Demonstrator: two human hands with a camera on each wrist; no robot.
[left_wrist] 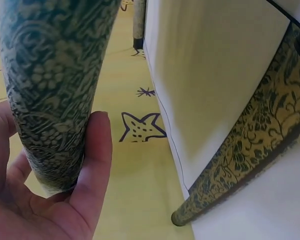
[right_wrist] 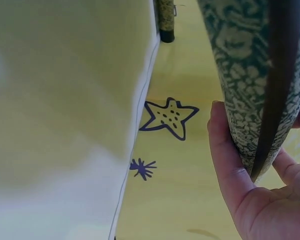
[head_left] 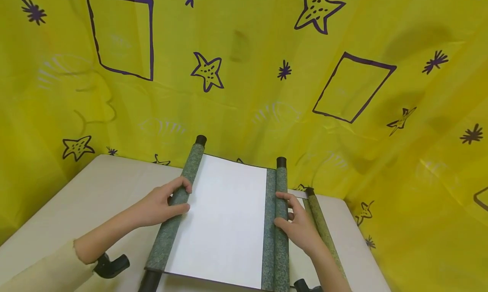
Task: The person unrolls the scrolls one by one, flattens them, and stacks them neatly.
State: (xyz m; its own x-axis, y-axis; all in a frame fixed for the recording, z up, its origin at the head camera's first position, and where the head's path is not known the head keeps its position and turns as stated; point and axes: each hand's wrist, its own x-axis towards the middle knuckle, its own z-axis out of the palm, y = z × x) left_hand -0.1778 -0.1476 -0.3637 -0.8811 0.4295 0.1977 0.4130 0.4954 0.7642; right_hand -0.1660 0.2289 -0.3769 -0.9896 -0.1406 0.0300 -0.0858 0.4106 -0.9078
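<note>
A hanging scroll (head_left: 219, 220) with a blank white sheet is partly unrolled between my hands, over the table. My left hand (head_left: 158, 203) grips its left green patterned roller (head_left: 164, 245), thumb on the near side of the fingers. At the opposite side, my right hand (head_left: 301, 228) holds the right green roll (head_left: 281, 258). Dark knobs cap the roller ends. In the left wrist view the fingers and thumb curl round the patterned roll (left_wrist: 50, 85). The right wrist view shows the other roll (right_wrist: 240, 75), with a dark strip along it, between thumb and fingers.
A second scroll with an olive-gold floral roll (head_left: 324, 224) lies on the table at the right, partly behind my right arm. The pale tabletop (head_left: 110, 186) reaches back to a yellow curtain (head_left: 244, 93) printed with stars and frames.
</note>
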